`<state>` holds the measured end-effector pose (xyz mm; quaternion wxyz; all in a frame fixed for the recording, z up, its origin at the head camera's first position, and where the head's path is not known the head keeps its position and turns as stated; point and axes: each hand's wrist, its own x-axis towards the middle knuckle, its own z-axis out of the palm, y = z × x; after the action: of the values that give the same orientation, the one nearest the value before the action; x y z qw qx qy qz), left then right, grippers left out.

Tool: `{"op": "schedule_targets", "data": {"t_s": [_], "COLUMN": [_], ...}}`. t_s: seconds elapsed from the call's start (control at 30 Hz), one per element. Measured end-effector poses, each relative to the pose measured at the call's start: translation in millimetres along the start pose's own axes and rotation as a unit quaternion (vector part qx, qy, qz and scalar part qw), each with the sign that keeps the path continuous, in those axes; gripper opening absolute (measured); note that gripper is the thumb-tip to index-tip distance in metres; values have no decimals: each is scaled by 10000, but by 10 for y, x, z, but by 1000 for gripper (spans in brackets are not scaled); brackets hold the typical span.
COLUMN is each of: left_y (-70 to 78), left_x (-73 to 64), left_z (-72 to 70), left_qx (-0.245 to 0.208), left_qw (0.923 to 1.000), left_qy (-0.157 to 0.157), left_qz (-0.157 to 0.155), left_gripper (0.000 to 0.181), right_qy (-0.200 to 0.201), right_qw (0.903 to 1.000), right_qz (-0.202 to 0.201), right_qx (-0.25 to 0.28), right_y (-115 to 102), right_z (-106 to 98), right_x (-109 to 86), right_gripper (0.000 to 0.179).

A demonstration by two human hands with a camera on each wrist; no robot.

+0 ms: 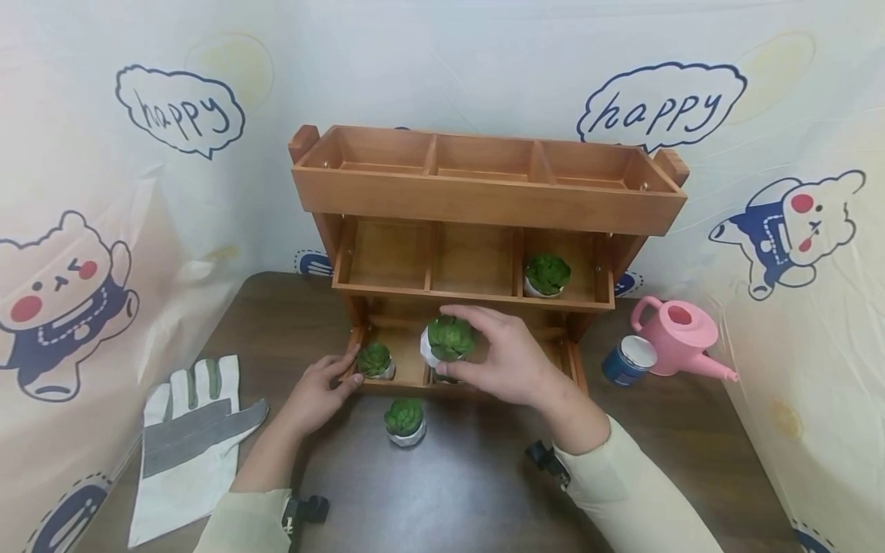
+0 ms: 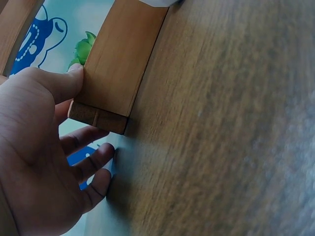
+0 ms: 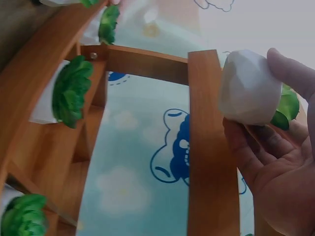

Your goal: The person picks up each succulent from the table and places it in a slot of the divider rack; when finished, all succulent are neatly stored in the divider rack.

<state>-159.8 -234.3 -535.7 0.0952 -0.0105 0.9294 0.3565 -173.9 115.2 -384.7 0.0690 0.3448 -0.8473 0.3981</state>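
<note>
My right hand [image 1: 508,357] grips a potted succulent [image 1: 451,338], raised in front of the wooden tiered shelf [image 1: 484,201]; its white faceted pot [image 3: 250,88] shows between thumb and fingers. With thumb and fingers, my left hand [image 1: 321,393] holds the bottom tier's front left corner [image 2: 101,115]. Inside that tier, a succulent [image 1: 376,359] sits in the left compartment. Two more, a middle succulent [image 3: 72,91] and a right one [image 3: 24,216], appear there in the right wrist view, mostly hidden by my right hand in the head view.
Another succulent [image 1: 405,421] stands on the dark table before the shelf. The middle tier's right compartment holds one [image 1: 548,275]. At right are a blue can [image 1: 628,361] and a pink watering can [image 1: 681,334]. A work glove [image 1: 190,445] lies at left.
</note>
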Motion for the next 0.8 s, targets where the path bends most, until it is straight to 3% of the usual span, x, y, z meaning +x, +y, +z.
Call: {"op": "schedule_targets", "data": {"t_s": [0.3,0.8], "left_y": [6,-6], "left_x": [-22,-9], "left_z": [-9,2], "left_qx": [7,13], "left_qw": [10000,9999], "left_qy": [41,77], "left_qz": [45,115], "left_gripper": [68,68], "right_qy": [508,797], "right_qw": [9983,9960], "right_qz": [-259,-33], "right_qx": [-105,-398], "right_y": [-90,-36], "right_z": [-147,-311], "right_x": [133,372], "right_gripper": [69,69]}}
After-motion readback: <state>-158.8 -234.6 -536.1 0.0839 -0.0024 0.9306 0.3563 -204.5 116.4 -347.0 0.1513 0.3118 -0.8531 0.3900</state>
